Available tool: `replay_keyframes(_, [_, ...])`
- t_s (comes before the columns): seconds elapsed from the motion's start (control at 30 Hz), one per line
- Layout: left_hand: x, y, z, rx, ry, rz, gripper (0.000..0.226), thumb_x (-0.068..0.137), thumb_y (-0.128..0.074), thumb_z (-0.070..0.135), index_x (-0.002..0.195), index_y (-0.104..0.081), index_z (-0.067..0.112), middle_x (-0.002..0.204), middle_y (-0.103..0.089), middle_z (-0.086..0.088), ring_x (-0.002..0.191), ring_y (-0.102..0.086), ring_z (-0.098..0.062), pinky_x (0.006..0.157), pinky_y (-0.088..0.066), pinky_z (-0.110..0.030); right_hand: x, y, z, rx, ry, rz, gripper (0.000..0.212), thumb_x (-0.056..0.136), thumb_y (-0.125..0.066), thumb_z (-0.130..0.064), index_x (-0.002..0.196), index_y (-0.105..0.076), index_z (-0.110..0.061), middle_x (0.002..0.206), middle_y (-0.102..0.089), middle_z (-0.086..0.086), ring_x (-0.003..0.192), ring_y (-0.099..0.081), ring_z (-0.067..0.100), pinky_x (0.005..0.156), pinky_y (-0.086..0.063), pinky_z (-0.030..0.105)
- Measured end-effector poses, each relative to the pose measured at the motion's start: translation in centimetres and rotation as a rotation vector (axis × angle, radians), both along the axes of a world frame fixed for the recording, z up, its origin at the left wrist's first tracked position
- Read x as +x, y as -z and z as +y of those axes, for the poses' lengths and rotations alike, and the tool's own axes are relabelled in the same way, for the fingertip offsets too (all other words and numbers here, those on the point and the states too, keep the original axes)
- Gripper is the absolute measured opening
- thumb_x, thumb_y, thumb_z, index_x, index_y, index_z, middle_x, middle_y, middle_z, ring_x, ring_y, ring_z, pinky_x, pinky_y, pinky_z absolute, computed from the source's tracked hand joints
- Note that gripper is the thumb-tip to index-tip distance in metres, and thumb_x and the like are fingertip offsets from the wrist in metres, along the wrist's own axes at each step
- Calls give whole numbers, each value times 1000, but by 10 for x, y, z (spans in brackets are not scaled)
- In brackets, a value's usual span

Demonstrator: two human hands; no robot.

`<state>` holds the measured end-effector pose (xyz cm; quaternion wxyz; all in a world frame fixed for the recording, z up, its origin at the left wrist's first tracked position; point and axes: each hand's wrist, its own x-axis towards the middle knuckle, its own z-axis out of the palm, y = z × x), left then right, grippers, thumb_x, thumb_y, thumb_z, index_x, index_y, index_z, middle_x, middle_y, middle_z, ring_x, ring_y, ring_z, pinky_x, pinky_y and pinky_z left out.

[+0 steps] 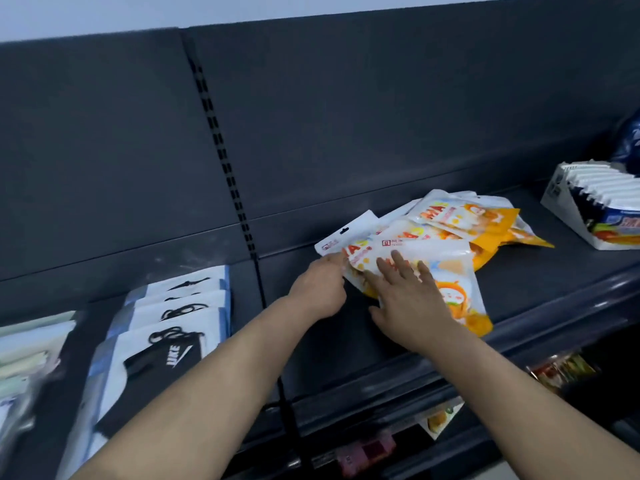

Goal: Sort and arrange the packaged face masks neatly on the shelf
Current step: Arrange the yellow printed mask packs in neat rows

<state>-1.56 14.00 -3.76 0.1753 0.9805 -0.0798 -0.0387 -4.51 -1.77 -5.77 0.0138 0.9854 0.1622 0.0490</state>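
A loose heap of orange-and-white mask packets [460, 220] lies on the dark shelf [540, 268] right of centre. The nearest packet [450, 271] sticks out towards the front edge. My left hand [320, 287] pinches that packet's left corner. My right hand [408, 299] lies flat on top of it, fingers spread. On the left part of the shelf, white packets holding black masks [173, 327] sit in an overlapping row.
Pale green and white packets [24, 355] lie at the far left. A white display box of sachets [595, 206] stands at the right, with a blue bag [628, 140] behind it. A slotted upright [221, 147] divides the back panel. Lower shelves hold snack goods [561, 372].
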Motion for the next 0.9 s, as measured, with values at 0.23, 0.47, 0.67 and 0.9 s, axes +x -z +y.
replay_keyframes(0.23, [56,22,-36,-40,-142,86,58,101,-34,32,153,-11,19,157,-29,-5,139,-33,-29,112,-30,-36,41,6,-70,38,58,169,66,90,-36,-43,149,-11,-28,160,-4,5,145,-1,38,114,-7,60])
replay_keyframes(0.47, [28,6,-40,476,-165,114,45,102,-30,39,146,-29,30,133,-50,-8,118,-52,-31,90,-44,-41,62,-1,-76,168,-44,147,82,82,-50,-22,150,-5,-20,153,-22,8,142,-17,35,115,-18,50])
replay_keyframes(0.67, [4,12,-20,339,-205,159,71,91,-36,66,150,-5,43,162,-2,-5,147,-9,-36,117,-19,-51,58,2,-52,158,-196,168,77,88,-48,-26,151,-3,-23,159,-5,5,147,-7,26,118,-9,50])
replay_keyframes(0.9, [12,29,13,188,-212,122,51,100,-36,42,147,-16,43,162,0,-2,147,-3,-37,115,-21,-55,60,0,-55,31,49,180,94,86,-49,-60,150,7,-19,158,10,15,143,8,45,111,-10,63])
